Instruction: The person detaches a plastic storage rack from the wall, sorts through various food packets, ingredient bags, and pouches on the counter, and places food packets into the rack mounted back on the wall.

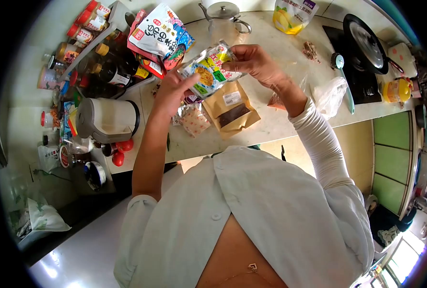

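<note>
Both my hands hold a shiny food packet [212,71], printed yellow, green and pink with a picture of food, above the counter. My left hand [174,91] grips its lower left side, thumb across the front. At the upper right corner, my right hand [252,62] pinches the edge between thumb and fingers. Just below the packet lies a brown paper pouch [231,111] with a clear window and dark contents. Beside it sits a small pink-patterned bag [194,120]. Large printed food pouches [159,33] stand to the upper left of my left hand.
On the left are a rack of dark sauce bottles [111,72], spice jars [92,20], a white and grey appliance [109,120] and tomatoes [118,158]. A glass teapot [223,26] stands at the back. To the right are a clear plastic bag [330,96], a brush [344,79] and a lidded pan [366,45].
</note>
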{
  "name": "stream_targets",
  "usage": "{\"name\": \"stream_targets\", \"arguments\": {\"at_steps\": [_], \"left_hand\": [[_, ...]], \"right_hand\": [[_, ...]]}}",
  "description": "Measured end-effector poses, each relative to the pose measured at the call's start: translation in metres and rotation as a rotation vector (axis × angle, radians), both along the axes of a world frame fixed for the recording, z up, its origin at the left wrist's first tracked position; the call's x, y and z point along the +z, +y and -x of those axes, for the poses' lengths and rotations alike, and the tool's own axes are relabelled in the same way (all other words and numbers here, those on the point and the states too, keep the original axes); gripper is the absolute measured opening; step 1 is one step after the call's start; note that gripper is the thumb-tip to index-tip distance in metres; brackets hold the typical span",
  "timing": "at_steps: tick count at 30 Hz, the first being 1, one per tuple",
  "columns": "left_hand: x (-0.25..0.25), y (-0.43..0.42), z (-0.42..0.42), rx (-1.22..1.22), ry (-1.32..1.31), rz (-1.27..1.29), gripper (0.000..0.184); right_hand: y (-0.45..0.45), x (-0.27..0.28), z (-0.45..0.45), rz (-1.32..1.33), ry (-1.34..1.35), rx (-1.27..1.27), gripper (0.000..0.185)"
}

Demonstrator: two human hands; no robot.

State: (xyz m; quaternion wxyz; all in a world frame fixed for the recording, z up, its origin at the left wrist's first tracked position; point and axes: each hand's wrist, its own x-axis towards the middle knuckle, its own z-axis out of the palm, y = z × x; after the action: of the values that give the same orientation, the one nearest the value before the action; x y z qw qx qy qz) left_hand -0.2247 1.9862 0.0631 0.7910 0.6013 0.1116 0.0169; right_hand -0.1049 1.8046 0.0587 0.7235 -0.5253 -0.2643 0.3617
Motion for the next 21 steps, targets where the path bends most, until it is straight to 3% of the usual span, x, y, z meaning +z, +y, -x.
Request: {"name": "stream_targets", "arguments": {"at_steps": [1, 3, 5, 7, 9, 15, 21], "left_hand": [[0.004, -0.004, -0.001, -0.006, 0.000, -0.007, 0.042], [0.010, -0.011, -0.004, -0.071, 0.015, -0.256, 0.038], [0.002, -0.019, -0.009, -0.041, -0.015, -0.222, 0.034], [0.002, -0.032, -0.012, 0.066, -0.076, 0.017, 0.033], [0.004, -0.046, -0.014, 0.096, -0.132, 0.054, 0.031], [-0.012, -0.057, -0.020, 0.245, -0.098, 0.022, 0.025], [0.001, -0.041, -0.019, 0.076, -0.028, 0.061, 0.037]], "right_hand": [[-0.001, 0.003, -0.002, 0.023, -0.037, 0.027, 0.027], [-0.001, 0.001, -0.008, 0.018, -0.106, 0.029, 0.025], [-0.001, 0.003, -0.009, -0.001, -0.073, -0.119, 0.025], [-0.005, 0.007, -0.009, -0.016, -0.001, -0.166, 0.029], [-0.007, 0.011, -0.007, -0.083, 0.216, -0.202, 0.030], [-0.008, -0.006, -0.009, -0.003, 0.107, -0.112, 0.030], [-0.014, -0.002, -0.018, -0.035, 0.206, -0.140, 0.029]]}}
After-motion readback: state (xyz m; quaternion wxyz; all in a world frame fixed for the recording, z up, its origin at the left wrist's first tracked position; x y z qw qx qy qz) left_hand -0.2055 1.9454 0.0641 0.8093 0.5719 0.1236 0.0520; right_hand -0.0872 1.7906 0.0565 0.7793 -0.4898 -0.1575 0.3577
